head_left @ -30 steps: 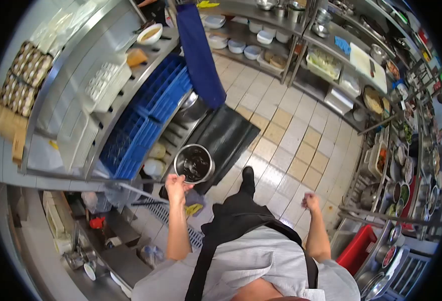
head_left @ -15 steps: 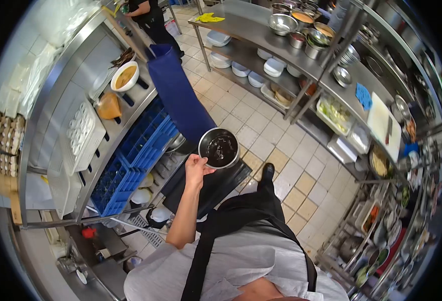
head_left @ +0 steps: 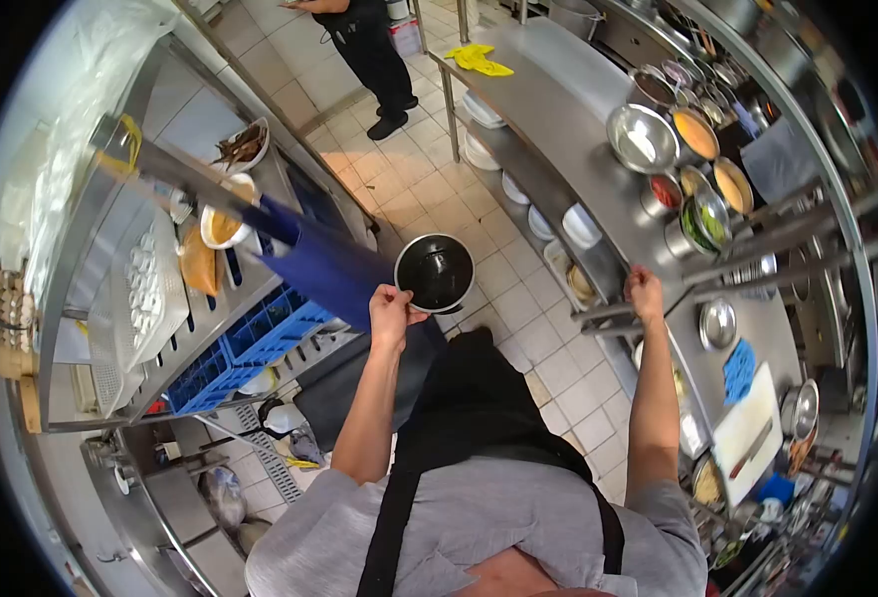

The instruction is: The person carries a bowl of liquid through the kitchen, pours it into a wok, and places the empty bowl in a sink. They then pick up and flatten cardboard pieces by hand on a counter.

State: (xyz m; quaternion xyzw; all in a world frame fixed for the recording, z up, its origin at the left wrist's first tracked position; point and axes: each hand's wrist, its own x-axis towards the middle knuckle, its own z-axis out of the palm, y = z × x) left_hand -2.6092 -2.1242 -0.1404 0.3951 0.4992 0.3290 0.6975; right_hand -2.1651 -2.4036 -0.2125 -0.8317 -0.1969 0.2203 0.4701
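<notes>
My left hand (head_left: 393,312) grips the near rim of a round steel pot (head_left: 435,261), thumb over the edge. Dark, glossy liquid (head_left: 437,277) fills its lower part, and the pot hangs over the tiled floor in front of my apron. Out to the right, my right hand (head_left: 644,292) is curled into a loose fist with no object showing in it. It overlaps the front edge of the steel counter (head_left: 583,129) in this view.
A blue cloth-like sheet (head_left: 324,269) hangs from the left shelf, above blue crates (head_left: 275,323). A steel bowl (head_left: 643,137) and pots of sauce (head_left: 695,132) stand on the right counter. Farther along lie a knife (head_left: 752,448) and white cutting board (head_left: 735,438). Another person (head_left: 364,50) stands ahead.
I have moved forward along the aisle, so the right counter and the other person look closer. My right hand has come into view. The pot stays in my left hand.
</notes>
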